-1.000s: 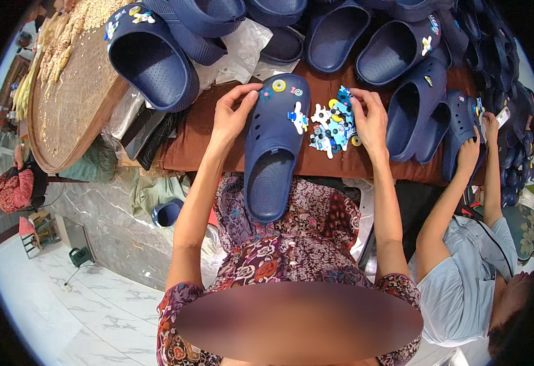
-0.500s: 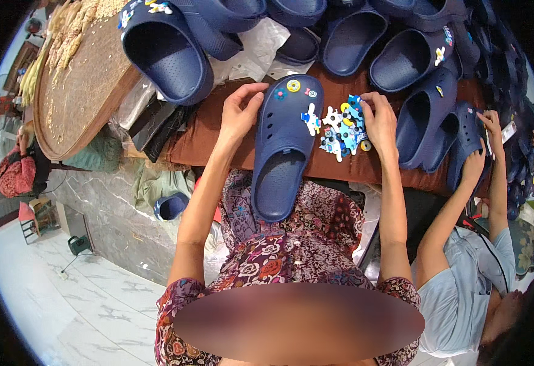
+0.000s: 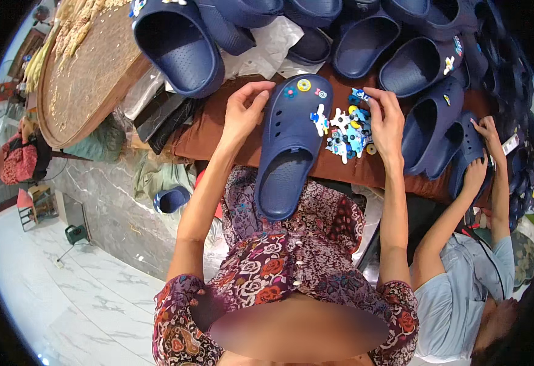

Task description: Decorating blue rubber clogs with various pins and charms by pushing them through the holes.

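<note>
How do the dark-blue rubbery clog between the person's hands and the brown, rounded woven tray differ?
The clog is dark blue; the tray is brown.
The clog is long and narrow; the tray is broad.
Coloured charms decorate the clog; a raised rim edges the tray.
Both have rounded outlines.

floor: white, grey-veined | grey marbled panel | small wooden chair, left
</note>
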Action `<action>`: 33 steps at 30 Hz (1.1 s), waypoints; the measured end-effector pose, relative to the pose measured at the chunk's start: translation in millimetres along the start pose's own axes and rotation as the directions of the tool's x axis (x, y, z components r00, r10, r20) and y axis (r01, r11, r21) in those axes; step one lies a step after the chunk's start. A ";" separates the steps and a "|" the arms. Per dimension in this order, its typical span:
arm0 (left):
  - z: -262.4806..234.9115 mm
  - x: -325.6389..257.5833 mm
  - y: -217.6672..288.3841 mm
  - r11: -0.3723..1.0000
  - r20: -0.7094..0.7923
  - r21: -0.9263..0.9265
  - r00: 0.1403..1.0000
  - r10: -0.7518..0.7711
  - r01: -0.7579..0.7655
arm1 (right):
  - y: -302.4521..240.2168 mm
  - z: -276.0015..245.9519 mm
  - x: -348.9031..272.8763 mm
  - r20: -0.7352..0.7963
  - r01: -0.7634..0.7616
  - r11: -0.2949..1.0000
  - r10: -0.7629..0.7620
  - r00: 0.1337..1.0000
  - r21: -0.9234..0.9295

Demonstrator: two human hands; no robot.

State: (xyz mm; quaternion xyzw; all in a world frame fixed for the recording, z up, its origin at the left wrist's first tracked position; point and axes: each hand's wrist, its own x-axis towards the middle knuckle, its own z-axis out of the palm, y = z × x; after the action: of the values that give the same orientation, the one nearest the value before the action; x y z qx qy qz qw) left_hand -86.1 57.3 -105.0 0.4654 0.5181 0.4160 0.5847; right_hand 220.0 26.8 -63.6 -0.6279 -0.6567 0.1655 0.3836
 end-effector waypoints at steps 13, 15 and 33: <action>1.5 -19.4 37.1 0.998 0.259 -0.065 0.966 0.007 0.010 | -81.8 56.9 29.7 0.401 0.173 0.894 -0.349 0.847 0.414; -4.1 -18.7 30.4 0.999 0.269 -0.036 0.963 0.000 0.010 | -83.1 61.6 28.7 0.429 0.192 0.898 -0.366 0.826 0.397; -11.9 -28.8 22.6 0.993 0.250 0.072 0.963 -0.104 0.089 | -60.4 46.9 -2.6 0.240 0.093 0.958 -0.162 0.957 0.273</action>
State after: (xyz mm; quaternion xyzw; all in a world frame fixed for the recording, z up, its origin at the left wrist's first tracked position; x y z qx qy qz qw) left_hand -101.3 35.8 -77.0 0.5062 0.4734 0.3084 0.6516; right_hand 144.3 27.2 -52.6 -0.5012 -0.7135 0.3052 0.3827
